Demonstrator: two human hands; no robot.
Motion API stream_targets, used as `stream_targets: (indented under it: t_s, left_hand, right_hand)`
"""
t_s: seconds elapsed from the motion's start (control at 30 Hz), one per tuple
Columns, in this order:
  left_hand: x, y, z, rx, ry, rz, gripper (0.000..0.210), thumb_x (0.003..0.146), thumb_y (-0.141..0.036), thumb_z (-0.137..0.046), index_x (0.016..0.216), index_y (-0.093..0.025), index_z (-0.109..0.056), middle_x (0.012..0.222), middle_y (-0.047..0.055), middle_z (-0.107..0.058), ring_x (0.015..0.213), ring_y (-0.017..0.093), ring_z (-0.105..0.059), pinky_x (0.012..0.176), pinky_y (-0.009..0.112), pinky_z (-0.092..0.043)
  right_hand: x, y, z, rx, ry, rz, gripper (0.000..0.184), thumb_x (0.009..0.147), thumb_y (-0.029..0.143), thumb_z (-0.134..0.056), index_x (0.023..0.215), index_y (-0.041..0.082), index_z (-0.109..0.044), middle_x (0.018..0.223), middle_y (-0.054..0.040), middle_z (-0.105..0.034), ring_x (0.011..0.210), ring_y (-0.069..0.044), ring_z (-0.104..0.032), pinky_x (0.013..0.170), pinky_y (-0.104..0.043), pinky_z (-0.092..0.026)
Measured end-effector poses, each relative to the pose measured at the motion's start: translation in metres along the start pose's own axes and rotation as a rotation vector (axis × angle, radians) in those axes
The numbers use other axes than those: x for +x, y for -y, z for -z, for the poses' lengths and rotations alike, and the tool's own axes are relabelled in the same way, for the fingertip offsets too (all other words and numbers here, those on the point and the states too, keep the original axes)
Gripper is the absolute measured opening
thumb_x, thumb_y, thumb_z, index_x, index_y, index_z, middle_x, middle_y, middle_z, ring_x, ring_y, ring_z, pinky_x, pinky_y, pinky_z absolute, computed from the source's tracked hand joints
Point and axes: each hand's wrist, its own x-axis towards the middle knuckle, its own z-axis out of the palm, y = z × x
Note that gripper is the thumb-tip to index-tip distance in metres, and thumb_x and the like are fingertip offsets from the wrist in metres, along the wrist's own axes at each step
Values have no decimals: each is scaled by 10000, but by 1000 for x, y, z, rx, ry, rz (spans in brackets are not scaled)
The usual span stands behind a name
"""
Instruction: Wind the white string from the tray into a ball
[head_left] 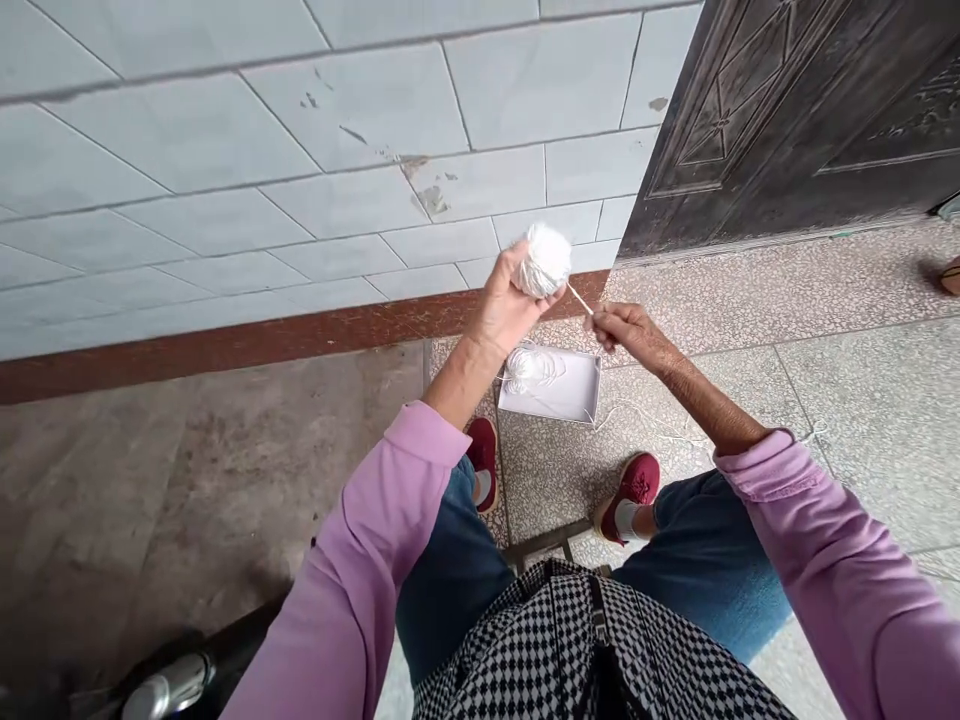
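Speckled floor [551, 480], browner patch [247, 470] at left; chipped white tile wall [525, 90], reddish-brown baseboard [315, 348], dark carved door [757, 110] at right. Left hand [504, 300] cupped round white yarn ball [546, 260]; right hand [624, 330] nearly closed, pinching its strand [579, 298]. Open box [574, 390] on floor, loose yarn [531, 368] inside.

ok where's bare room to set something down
Bare floor between the red shoes and box; the box's right part is mostly bare. Crowded: its left end, with piled yarn; floor to its right, crossed by a strand.
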Motion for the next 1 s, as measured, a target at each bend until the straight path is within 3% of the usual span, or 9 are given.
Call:
stream_targets:
  t_s: [0.1, 0.23, 0.33, 0.43, 0.53, 0.67, 0.83, 1.0]
  left_hand:
    - [5, -23, 5, -3, -54, -127, 700, 842, -606, -869, 1406, -252, -653, 1384, 139, -664, 1357, 348, -622, 1002, 368, -625]
    - [9, -66, 27, 32, -177, -301, 569, 836, -706, -854, 1254, -358, -688, 1293, 83, -710, 1350, 301, -620, 995, 360, -618]
    - [7, -98, 47, -31, -253, -435, 503, 888, -786, -778, 1113, -352, -661, 1224, 31, -713, 1358, 232, -604, 967, 306, -593]
    - [2, -120, 60, -110, -306, -469, 571, 984, -860, -604, 1067, -295, -621, 1154, 33, -673, 1350, 202, -583, 891, 295, -571]
    - [-3, -132, 66, -249, -356, -467, 507, 1024, -745, -657, 1145, -266, -545, 1127, 16, -632, 1167, 159, -612, 834, 255, -568]
    - [-6, -138, 75, -249, -360, -473, 506, 938, -573, -814, 1196, -289, -484, 1154, -3, -615, 1024, 144, -625, 786, 230, -588]
    - [-13, -144, 91, -211, -405, -514, 554, 913, -561, -811, 1240, -307, -444, 1243, 17, -580, 1068, 147, -623, 812, 204, -611]
    - [-26, -157, 97, -258, -563, -484, 317, 1068, -551, -595, 1190, -279, -489, 1215, 29, -588, 1031, 137, -634, 775, 186, -621]
  right_hand:
    - [-8, -9, 24, -251, -103, 34, 281, 1023, 387, -552, 796, 227, -595, 631, 33, -506, 566, -130, -460, 584, -270, -426]
    - [-35, -30, 68, -699, -143, -36, 215, 957, 317, -506, 762, 238, -548, 693, -24, -586, 652, -186, -510, 672, -317, -417]
    - [-78, -44, 111, -949, -157, -212, 174, 944, 260, -486, 777, 244, -534, 746, -59, -643, 698, -214, -547, 719, -331, -415]
    - [-139, -45, 153, -1127, -242, -487, 199, 979, 219, -482, 785, 262, -490, 803, -89, -677, 741, -231, -584, 757, -343, -411]
    - [-204, -31, 182, -1199, -345, -639, 295, 1000, 188, -490, 733, 284, -409, 760, -121, -656, 697, -253, -571, 745, -385, -400]
    - [-270, -10, 203, -1256, -470, -755, 392, 987, 158, -515, 662, 289, -340, 735, -152, -643, 640, -279, -557, 717, -434, -395]
    - [-317, 0, 235, -1309, -568, -842, 399, 1005, 179, -509, 655, 286, -351, 915, -238, -723, 743, -329, -646, 737, -459, -437]
    - [-348, 7, 268, -1414, -685, -922, 356, 1027, 225, -479, 683, 277, -557, 1002, -308, -728, 816, -362, -697, 738, -481, -475]
